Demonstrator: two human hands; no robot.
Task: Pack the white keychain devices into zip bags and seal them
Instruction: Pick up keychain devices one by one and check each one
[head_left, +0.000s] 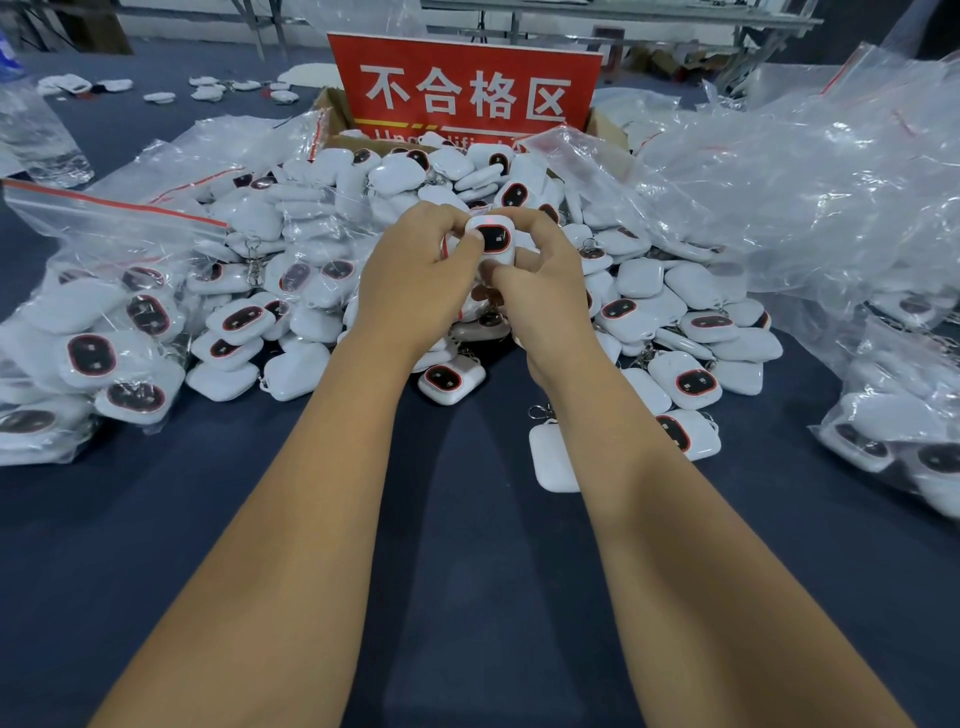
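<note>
I see both hands, left hand (415, 270) and right hand (540, 283), pinching one keychain device (491, 240) above far pile. Looks light, rigid, slick shell; I'd grip side edges.

Head camera looks down, close over table (467, 571)

Even, fairly bright light falls from above, throwing only soft shadows between the forearms onto the dark table (467, 597). White glare flecks the crumpled bags (810, 176) at upper right. The wide lens bends lines toward the edges; the bottle (36, 130) at upper left leans. The far background is slightly soft, the centre sharp.
</note>
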